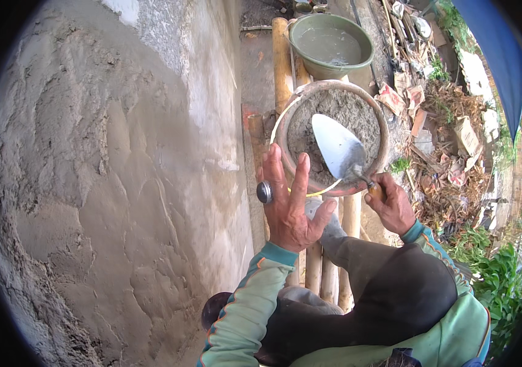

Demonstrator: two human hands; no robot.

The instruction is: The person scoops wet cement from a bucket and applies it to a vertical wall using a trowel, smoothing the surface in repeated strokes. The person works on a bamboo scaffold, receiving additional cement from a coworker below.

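My right hand (393, 207) grips the wooden handle (376, 190) of a metal trowel, whose blade (334, 142) is tilted over a round bucket (380, 131) of grey mortar (310, 110). My left hand (291, 214) is raised with fingers extended at the bucket's near-left edge, beside its thin pale-yellow handle (312, 193), a large dark stone ring on one finger. I cannot tell whether it touches the bucket. To my left is a wall with rough, wet grey plaster (108, 214).
A green basin (310, 58) of cloudy water sits beyond the bucket. Both stand on bamboo poles (349, 220), where my legs also are. Scrap cardboard (466, 134), dry leaves and plants (499, 281) lie along the right. A blue tarp (499, 49) hangs at upper right.
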